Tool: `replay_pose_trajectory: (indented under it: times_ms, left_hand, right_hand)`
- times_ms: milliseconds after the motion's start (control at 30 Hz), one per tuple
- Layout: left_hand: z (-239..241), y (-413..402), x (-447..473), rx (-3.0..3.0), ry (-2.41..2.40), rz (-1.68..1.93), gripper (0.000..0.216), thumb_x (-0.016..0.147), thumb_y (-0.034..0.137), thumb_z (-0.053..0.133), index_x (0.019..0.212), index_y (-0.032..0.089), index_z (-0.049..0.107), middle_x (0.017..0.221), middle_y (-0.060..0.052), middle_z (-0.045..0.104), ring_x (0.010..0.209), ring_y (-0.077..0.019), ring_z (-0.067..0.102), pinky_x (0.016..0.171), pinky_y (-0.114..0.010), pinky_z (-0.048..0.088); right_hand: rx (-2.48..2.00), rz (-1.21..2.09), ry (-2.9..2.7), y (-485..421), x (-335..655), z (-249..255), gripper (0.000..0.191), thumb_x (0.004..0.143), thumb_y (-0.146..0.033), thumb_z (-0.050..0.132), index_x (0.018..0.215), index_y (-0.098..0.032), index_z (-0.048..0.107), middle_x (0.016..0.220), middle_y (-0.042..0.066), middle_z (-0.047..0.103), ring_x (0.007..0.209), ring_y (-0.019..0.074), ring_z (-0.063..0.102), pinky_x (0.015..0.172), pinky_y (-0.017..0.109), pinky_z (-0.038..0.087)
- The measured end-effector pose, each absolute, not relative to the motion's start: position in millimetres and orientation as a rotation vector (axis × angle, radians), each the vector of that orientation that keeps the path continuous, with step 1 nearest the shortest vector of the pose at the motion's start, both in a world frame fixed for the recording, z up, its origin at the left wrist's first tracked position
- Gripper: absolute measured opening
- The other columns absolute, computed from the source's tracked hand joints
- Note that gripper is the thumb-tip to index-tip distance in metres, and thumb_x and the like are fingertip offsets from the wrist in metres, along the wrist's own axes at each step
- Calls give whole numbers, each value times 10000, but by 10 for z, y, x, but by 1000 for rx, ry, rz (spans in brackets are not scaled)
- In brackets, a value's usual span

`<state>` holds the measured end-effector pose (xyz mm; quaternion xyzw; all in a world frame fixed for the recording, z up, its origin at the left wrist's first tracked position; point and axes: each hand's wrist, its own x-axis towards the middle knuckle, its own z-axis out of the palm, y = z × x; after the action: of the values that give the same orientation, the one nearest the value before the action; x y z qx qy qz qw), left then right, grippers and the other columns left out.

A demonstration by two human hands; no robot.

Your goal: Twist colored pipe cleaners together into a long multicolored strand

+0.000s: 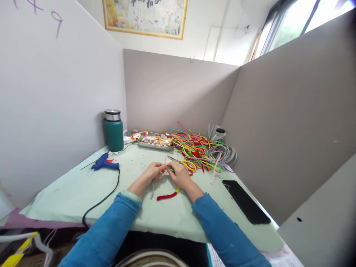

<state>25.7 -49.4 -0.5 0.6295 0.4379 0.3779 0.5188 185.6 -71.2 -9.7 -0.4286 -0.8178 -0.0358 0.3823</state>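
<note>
My left hand [155, 172] and my right hand [180, 175] meet over the middle of the table, thumbs and fingertips pinched together. Between them is a small fuzzy pipe cleaner piece [171, 169], green where it shows, with pale pink strands beside it; the fingers hide most of it. From under my right hand a red pipe cleaner [167, 196] with a yellow section runs out onto the cloth; I cannot tell whether it joins the held piece. Scissors [189, 165] with yellow handles lie just beyond my right hand. A thin metal tool [152, 190] rests below my left hand.
A blue glue gun [104, 162] with a black cord lies left, near a green bottle [114, 131]. At the back are a metal tray [155, 147] of small pieces, a heap of coloured pipe cleaners [194, 148] and grey coils [226, 154]. A black phone [246, 202] lies right. Partitions surround the table.
</note>
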Motion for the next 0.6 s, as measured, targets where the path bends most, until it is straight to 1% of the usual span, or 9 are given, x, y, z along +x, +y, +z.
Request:
replay_pose_trajectory:
  times_ms: [100, 233, 400, 467, 600]
  left_hand:
    - [8, -495, 260, 1484, 1061, 916, 435, 652, 567, 573, 666, 135, 531, 362, 80, 361, 287, -35, 266, 331, -193, 177]
    - [26, -487, 262, 1452, 1046, 911, 447, 626, 573, 597, 672, 133, 532, 376, 80, 367, 288, -30, 255, 328, -196, 157]
    - [29, -478, 255, 1449, 1026, 895, 453, 624, 593, 594, 601, 157, 475, 358, 83, 335, 289, -34, 259, 336, -202, 144]
    - [35, -484, 248, 1469, 1009, 884, 452, 638, 589, 583, 579, 159, 459, 369, 75, 349, 293, -32, 261, 337, -204, 145]
    - [49, -494, 250, 1482, 1026, 872, 426, 660, 563, 572, 595, 152, 484, 394, 66, 380, 300, -30, 258, 336, -197, 149]
  right_hand:
    - [-1123, -177, -2122, -727, 1849, -77, 144, 802, -195, 525, 941, -200, 561, 898, 57, 591, 801, 178, 535, 687, 270, 385]
    - [-1137, -203, -2127, -713, 1841, -69, 118, 826, -216, 507, 932, -202, 557, 880, 55, 585, 777, 171, 529, 662, 263, 373]
    - [-1139, -168, -2100, -705, 1847, -68, 99, 848, -248, 489, 892, -200, 563, 859, 54, 583, 761, 167, 531, 657, 263, 371]
    - [-1127, -143, -2084, -713, 1849, -63, 98, 850, -251, 487, 873, -196, 564, 849, 53, 585, 760, 167, 533, 660, 264, 373]
    - [-1093, -68, -2026, -719, 1839, -62, 113, 853, -265, 481, 848, -192, 567, 839, 50, 597, 762, 160, 540, 667, 258, 380]
